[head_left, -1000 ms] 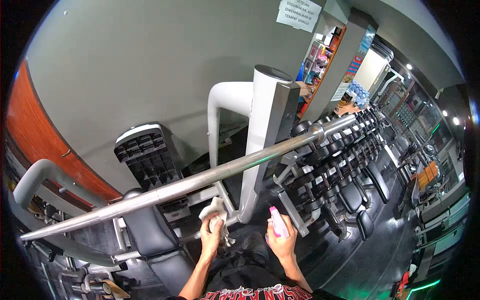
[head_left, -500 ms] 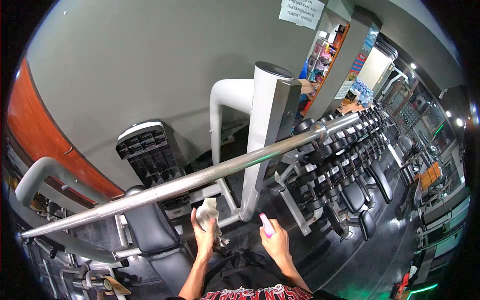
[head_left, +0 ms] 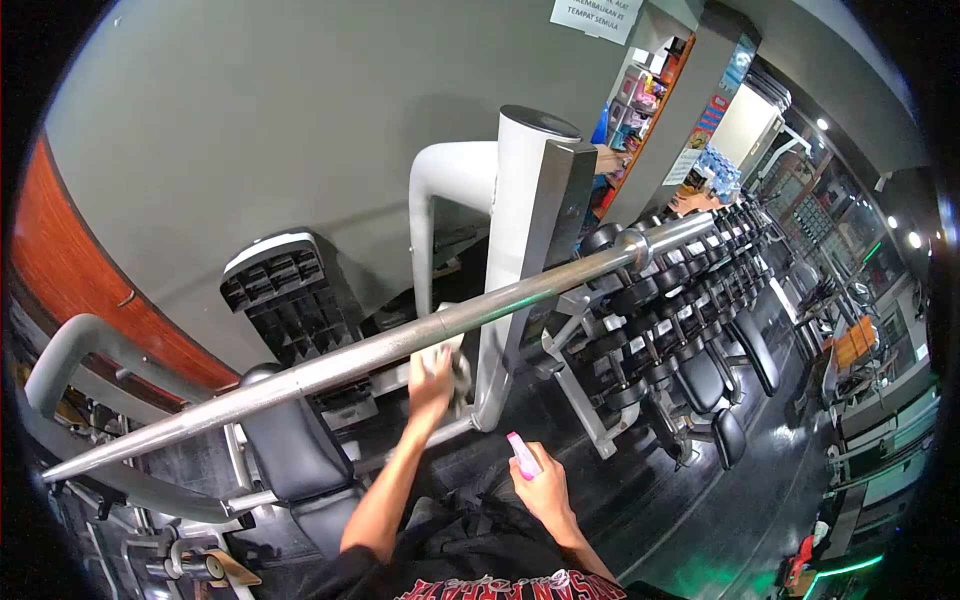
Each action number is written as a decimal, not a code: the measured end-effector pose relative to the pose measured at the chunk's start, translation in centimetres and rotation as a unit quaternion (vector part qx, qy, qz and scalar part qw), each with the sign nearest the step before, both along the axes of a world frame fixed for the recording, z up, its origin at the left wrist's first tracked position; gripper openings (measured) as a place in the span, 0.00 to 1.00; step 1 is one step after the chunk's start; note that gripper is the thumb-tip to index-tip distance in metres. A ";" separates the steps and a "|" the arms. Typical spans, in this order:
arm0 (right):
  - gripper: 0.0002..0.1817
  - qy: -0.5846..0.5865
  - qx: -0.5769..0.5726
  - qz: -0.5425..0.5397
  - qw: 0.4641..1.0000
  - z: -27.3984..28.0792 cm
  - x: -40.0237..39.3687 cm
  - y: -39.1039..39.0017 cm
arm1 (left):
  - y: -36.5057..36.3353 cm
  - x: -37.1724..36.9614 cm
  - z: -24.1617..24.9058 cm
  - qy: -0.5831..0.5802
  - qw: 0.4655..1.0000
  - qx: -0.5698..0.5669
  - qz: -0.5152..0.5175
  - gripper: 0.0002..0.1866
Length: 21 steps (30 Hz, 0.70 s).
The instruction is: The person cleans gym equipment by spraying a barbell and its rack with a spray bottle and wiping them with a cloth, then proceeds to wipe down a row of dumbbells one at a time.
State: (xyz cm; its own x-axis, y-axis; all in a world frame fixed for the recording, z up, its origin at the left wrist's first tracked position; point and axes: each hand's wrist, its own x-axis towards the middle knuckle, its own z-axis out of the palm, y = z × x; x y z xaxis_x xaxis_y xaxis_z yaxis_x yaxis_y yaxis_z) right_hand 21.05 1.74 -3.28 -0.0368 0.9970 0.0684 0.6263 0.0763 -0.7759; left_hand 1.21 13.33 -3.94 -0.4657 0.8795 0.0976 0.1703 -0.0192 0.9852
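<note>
A long metal barbell bar (head_left: 330,366) runs diagonally across the rack in front of me. My left hand (head_left: 430,392) is closed on a pale cloth (head_left: 460,372) right at the bar's underside, near its middle. Part of the cloth shows above the bar too, while the fingertips are partly hidden behind the metal. Lower and to the right, my right hand (head_left: 545,490) grips a small pink bottle (head_left: 522,456) with its top pointing up and away from me.
A white rack upright (head_left: 515,230) stands behind the bar. Below its left part is a black padded bench (head_left: 295,450). Dumbbell racks (head_left: 670,330) line the right side. A grey wall (head_left: 270,130) with a paper sign (head_left: 597,15) rises behind.
My left hand has moved up and forward with the cloth, from below the bar to its underside. My right hand still holds the bottle, nearly in the same place. The view has shifted slightly.
</note>
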 end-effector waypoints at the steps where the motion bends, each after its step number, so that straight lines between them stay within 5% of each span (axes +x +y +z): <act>1: 0.13 0.002 0.007 0.004 1.000 0.1 0.1 -0.2 | 1.6 0.2 2.5 -0.051 0.996 0.063 -0.033 0.21; 2: 0.13 0.005 0.015 0.008 1.000 0.1 0.1 -0.3 | 3.9 0.1 2.6 -0.077 0.981 0.154 -0.085 0.20; 3: 0.13 0.004 0.016 0.007 1.000 0.2 0.1 -0.5 | 6.2 0.5 3.1 0.074 0.959 0.275 -0.006 0.19; 5: 0.12 -0.020 0.033 0.008 0.999 0.5 0.0 -0.7 | 8.5 2.6 6.6 0.014 0.952 0.305 -0.008 0.23; 7: 0.12 -0.022 0.046 0.008 0.999 0.6 -0.1 -0.8 | 10.3 4.5 8.2 0.134 0.926 0.352 0.005 0.24; 10: 0.12 -0.019 0.016 -0.001 1.000 0.5 0.1 -0.9 | 10.9 8.1 6.6 0.103 0.917 0.384 0.019 0.26; 11: 0.12 -0.011 0.019 -0.009 1.000 0.2 0.4 -1.1 | 11.7 7.9 4.3 0.202 0.880 0.429 0.016 0.28; 13: 0.12 0.000 0.022 -0.022 1.000 0.0 0.5 -1.1 | 10.5 7.9 1.3 0.267 0.874 0.404 -0.023 0.31; 15: 0.12 -0.005 0.025 -0.025 0.999 -0.1 0.5 -1.1 | 7.2 8.8 -2.1 0.197 0.929 0.311 -0.028 0.32; 18: 0.12 0.029 0.065 -0.008 0.997 0.0 0.0 -0.4 | 3.5 8.0 -12.9 0.170 0.950 0.212 -0.156 0.31; 21: 0.11 0.052 0.071 -0.016 0.996 0.6 -0.2 -0.3 | 2.1 6.2 -15.1 0.187 0.948 0.147 -0.211 0.28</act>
